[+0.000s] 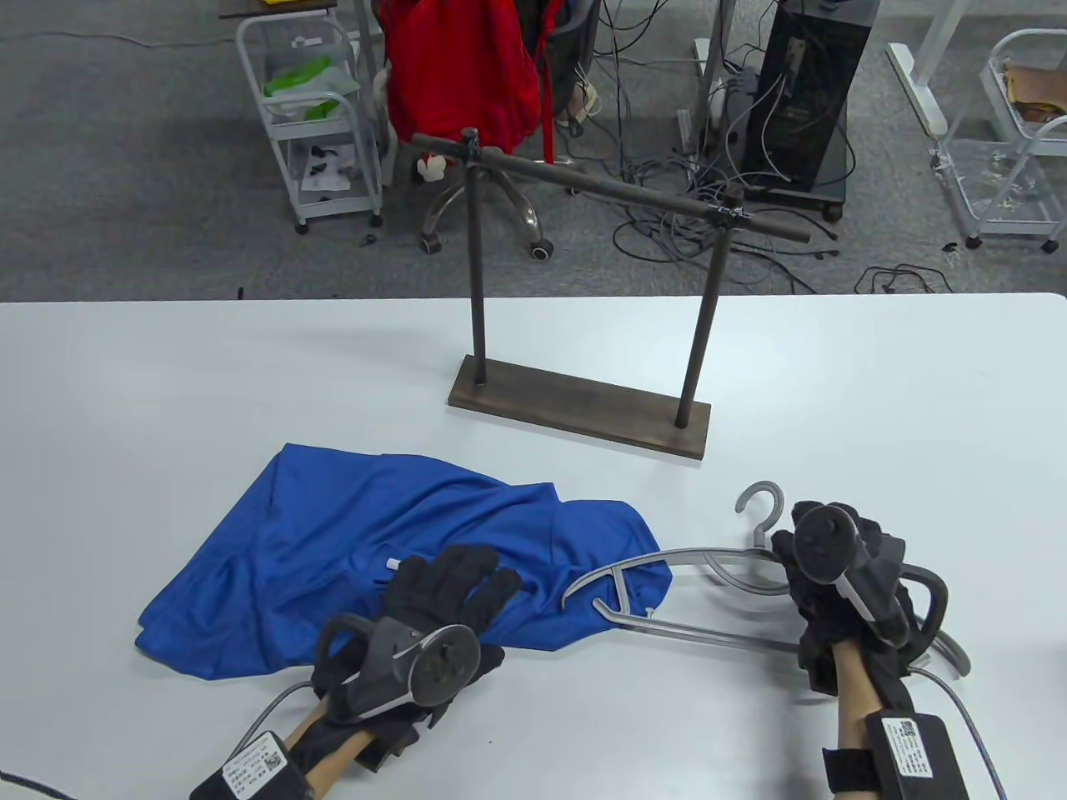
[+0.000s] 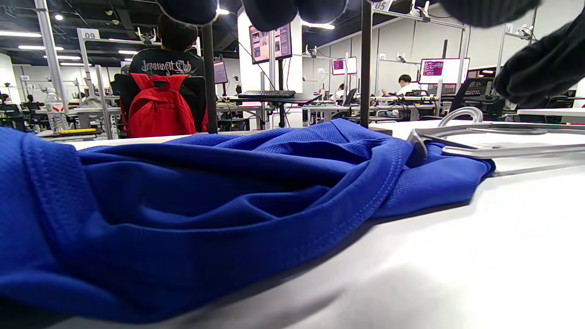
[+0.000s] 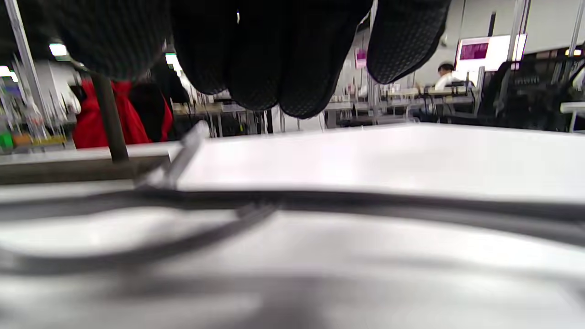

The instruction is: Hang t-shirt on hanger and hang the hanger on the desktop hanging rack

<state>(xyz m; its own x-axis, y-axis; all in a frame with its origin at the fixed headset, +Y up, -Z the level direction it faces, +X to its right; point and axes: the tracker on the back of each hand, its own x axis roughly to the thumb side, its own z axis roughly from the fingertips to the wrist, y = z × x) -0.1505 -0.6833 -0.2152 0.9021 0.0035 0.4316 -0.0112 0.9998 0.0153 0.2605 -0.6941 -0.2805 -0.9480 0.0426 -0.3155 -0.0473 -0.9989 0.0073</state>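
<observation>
T-shirt: we see a blue t-shirt (image 1: 350, 550) lying crumpled on the white table (image 1: 875, 400), in front of the rack and to its left. The left wrist view shows a fine mesh weave and a stitched hem.
Hanger: a grey metal hanger (image 1: 708, 600) lies flat on the table to the right of the t-shirt. Its hook points toward the rack, and its left tip rests on the edge of the blue cloth.
Rack: a dark rack (image 1: 583, 333) with 2 posts, 1 crossbar and a flat base stands upright behind both, apart from them.
Left hand: our left hand (image 1: 442, 608) lies on the t-shirt with its fingers spread flat, pressing the cloth and gripping nothing.
Right hand: our right hand (image 1: 834, 583) sits over the hanger just below the hook. We cannot tell whether its fingers are closed around the metal.
Hidden: the tracker and glove cover the hanger where the right hand meets it. The hanger's right end runs under the wrist and cable.
Blurred: the right wrist view is soft; only dark fingertips (image 3: 292, 82) above a smeared grey bar can be made out.
Cut off: in the left wrist view the rack's posts run out past the top edge.
</observation>
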